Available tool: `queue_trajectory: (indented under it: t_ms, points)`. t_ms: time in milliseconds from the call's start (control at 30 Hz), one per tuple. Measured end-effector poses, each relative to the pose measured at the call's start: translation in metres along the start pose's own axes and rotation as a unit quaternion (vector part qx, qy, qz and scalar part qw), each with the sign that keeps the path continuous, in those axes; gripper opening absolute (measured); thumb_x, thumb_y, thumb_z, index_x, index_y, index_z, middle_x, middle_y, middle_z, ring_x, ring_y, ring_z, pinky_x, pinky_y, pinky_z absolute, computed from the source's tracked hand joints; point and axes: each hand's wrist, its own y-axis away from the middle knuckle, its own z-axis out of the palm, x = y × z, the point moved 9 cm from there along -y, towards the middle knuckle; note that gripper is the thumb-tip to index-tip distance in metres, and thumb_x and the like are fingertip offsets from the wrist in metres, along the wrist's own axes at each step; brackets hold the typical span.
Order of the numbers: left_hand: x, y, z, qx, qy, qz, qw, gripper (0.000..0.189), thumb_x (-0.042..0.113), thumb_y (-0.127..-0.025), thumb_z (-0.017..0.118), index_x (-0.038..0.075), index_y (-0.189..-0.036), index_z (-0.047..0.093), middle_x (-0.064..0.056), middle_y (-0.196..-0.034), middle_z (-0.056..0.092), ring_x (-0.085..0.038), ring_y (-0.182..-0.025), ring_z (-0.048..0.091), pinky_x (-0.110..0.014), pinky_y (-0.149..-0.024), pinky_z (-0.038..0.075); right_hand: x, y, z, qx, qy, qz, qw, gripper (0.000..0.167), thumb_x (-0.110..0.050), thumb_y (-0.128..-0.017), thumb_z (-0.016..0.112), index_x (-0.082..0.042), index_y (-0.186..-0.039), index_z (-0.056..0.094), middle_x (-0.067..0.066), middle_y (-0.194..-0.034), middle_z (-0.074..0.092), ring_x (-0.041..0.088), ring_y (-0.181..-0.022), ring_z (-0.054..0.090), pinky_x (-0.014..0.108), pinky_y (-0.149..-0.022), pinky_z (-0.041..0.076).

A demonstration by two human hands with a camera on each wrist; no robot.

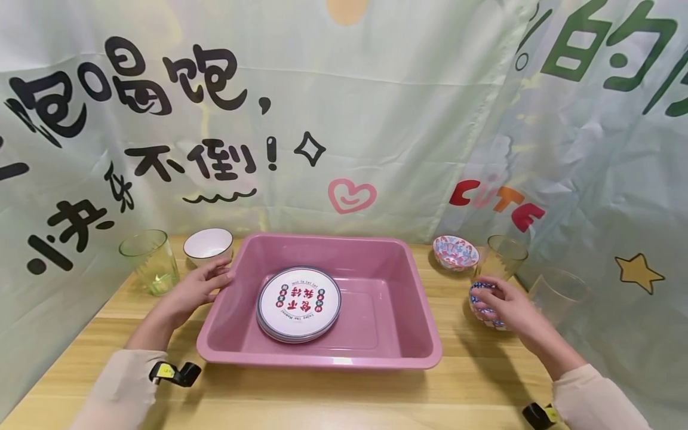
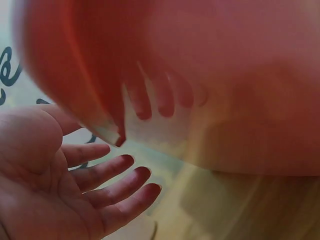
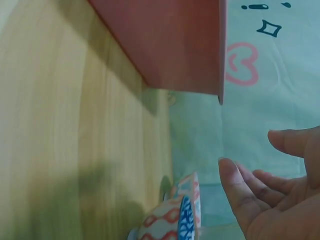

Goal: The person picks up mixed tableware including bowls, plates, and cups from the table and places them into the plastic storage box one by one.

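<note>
A pink plastic basin (image 1: pixel 376 362) holds a stack of round white plates (image 1: pixel 298 325) with printed lettering and dark rims. My left hand (image 1: pixel 200 285) is at the basin's left side; in the left wrist view its fingers (image 2: pixel 117 190) extend loosely beside the outer wall, and the thumb is partly hidden by the rim. Over a blue-patterned bowl (image 1: pixel 478 312) on the right, my right hand (image 1: pixel 507 304) hovers and partly covers it. Seen from the right wrist, the thumb and fingers (image 3: pixel 235 182) are spread apart, holding nothing, above the bowl (image 3: pixel 162 220).
At the back left stand a green glass (image 1: pixel 153 263) and a white bowl (image 1: pixel 206 246). Behind the right hand are a patterned bowl (image 1: pixel 455 254) and an amber glass (image 1: pixel 502 254), with a clear tumbler (image 1: pixel 561 292) farther right. Printed cloth (image 1: pixel 398 137) hangs behind the wooden table (image 1: pixel 301 397).
</note>
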Motion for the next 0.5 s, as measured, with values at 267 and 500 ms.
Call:
queue_trajectory:
  t_ms: [267, 500]
  points:
    - [-0.015, 0.000, 0.012, -0.004, 0.102, -0.006, 0.9947, 0.071, 0.029, -0.103, 0.052, 0.002, -0.156, 0.013, -0.033, -0.140, 0.039, -0.022, -0.107, 0.062, -0.037, -0.085, 0.055, 0.022, 0.013, -0.015, 0.017, 0.020, 0.006, 0.9996, 0.062, -0.026, -0.104, 0.049, 0.017, -0.142, 0.025, 0.032, -0.126, 0.044, 0.009, -0.093, 0.060, 0.028, -0.074, 0.057]
    - [-0.022, 0.001, 0.018, -0.004, 0.143, -0.009, 0.9897, 0.067, 0.033, -0.105, 0.047, 0.012, -0.158, 0.013, -0.032, -0.143, 0.037, -0.026, -0.113, 0.059, -0.042, -0.090, 0.053, 0.039, 0.023, -0.031, 0.036, 0.021, 0.017, 0.9990, 0.063, -0.023, -0.105, 0.048, 0.020, -0.141, 0.021, 0.038, -0.126, 0.042, 0.004, -0.087, 0.060, 0.030, -0.075, 0.058]
